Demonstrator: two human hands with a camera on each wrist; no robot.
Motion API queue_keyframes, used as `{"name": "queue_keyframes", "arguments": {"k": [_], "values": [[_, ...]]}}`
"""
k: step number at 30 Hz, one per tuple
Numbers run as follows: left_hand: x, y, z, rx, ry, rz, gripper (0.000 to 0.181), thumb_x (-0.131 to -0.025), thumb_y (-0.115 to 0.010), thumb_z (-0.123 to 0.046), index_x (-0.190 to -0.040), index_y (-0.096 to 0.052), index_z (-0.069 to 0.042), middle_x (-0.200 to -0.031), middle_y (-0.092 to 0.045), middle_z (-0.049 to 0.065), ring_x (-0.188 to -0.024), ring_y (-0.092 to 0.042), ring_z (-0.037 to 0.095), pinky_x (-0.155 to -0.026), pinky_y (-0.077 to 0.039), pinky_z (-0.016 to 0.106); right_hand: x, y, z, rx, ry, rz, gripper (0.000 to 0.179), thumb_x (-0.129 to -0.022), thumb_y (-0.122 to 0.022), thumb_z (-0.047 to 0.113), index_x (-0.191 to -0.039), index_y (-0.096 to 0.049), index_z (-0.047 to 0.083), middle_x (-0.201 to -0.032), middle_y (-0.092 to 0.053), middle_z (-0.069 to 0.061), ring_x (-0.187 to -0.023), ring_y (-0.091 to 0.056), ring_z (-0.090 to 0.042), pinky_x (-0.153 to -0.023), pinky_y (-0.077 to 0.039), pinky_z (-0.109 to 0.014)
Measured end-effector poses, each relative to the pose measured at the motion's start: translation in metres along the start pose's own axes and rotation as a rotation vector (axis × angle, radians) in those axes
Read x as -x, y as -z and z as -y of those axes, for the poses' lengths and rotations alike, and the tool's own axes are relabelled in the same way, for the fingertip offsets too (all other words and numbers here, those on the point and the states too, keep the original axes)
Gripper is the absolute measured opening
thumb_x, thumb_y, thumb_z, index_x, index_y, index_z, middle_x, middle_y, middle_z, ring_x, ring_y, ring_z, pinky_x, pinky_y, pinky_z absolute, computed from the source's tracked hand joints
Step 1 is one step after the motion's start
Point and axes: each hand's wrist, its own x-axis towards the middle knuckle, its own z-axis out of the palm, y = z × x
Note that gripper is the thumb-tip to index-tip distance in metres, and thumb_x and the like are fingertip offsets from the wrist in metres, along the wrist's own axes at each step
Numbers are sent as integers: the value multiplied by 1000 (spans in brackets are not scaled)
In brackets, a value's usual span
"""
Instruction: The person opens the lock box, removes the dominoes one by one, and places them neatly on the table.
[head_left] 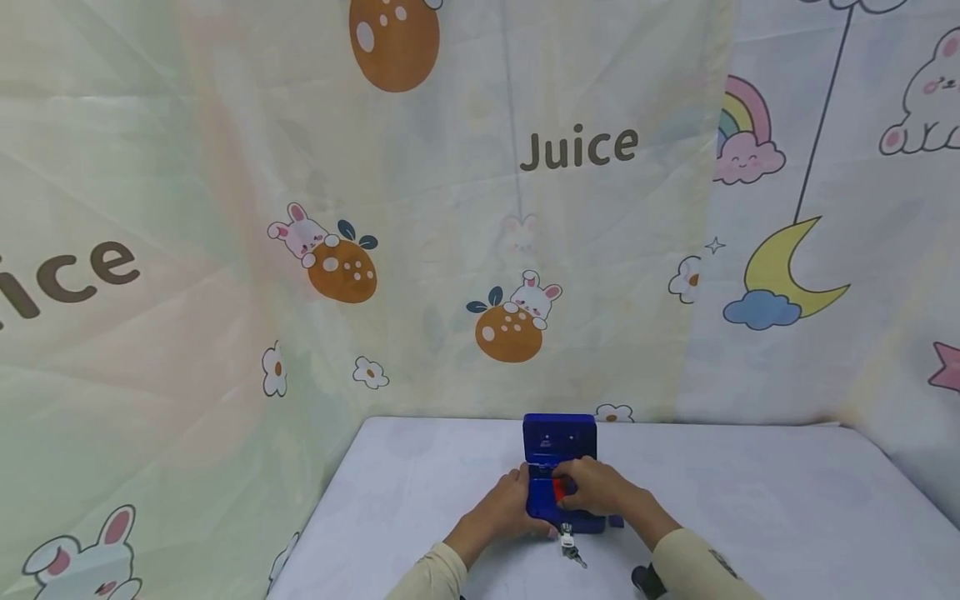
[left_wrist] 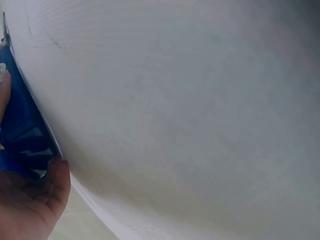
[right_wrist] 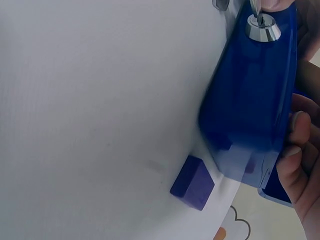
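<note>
A blue lock box (head_left: pixel 543 507) stands on the table with its lid (head_left: pixel 559 437) raised at the back. My left hand (head_left: pixel 507 507) grips its left side, thumb at the front and fingers toward the back corner; the left wrist view shows this grip along the blue wall (left_wrist: pixel 22 110). Over the open box, my right hand (head_left: pixel 592 485) pinches a red block (head_left: pixel 559 489), whose far side is hidden by the fingers. A key sits in the silver lock (right_wrist: pixel 263 28) on the box front, and more keys (head_left: pixel 572 550) hang from it.
A purple block (right_wrist: pixel 193 183) lies on the white table (head_left: pixel 750 492) close to the box's right side. Behind the table hangs a printed cloth (head_left: pixel 600 275). Near the right sleeve is a dark rounded object (head_left: pixel 648 581).
</note>
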Motion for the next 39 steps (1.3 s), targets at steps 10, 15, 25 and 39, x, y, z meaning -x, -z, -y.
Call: {"name": "queue_keyframes", "arguments": {"k": [10, 15, 25, 39], "values": [[0, -2, 0, 22, 5, 4, 114, -60, -78, -63, -147, -23, -14, -131, -51, 10, -115, -51, 21, -99, -44, 43, -2, -2, 6, 45, -10, -4, 44, -74, -80, 28, -113, -66, 12, -105, -67, -4, -96, -61, -22, -87, -50, -49], [0, -2, 1, 17, 17, 9, 114, -60, -77, -64, -147, -23, -14, -131, -51, 10, -115, -52, 22, -98, -44, 43, -4, -3, 6, 79, -6, -2, 42, -73, -81, 26, -111, -67, 12, -103, -68, -3, -93, -62, -19, -87, -50, -47], [1, -1, 1, 12, 3, 6, 115, -61, -77, -64, -147, -23, -11, -132, -50, 12, -115, -51, 23, -98, -44, 42, -8, -7, 9, 169, 19, 28, 36, -74, -81, 24, -104, -69, 9, -79, -63, 6, -69, -51, -9, -70, -52, -34], [3, 4, -5, 25, 21, 17, 114, -61, -79, -60, -147, -25, -7, -130, -51, 13, -115, -52, 23, -98, -44, 42, -14, -15, 14, 220, 79, 11, 25, -75, -79, 24, -93, -70, 10, -69, -58, 9, -61, -48, -8, -62, -47, -27]]}}
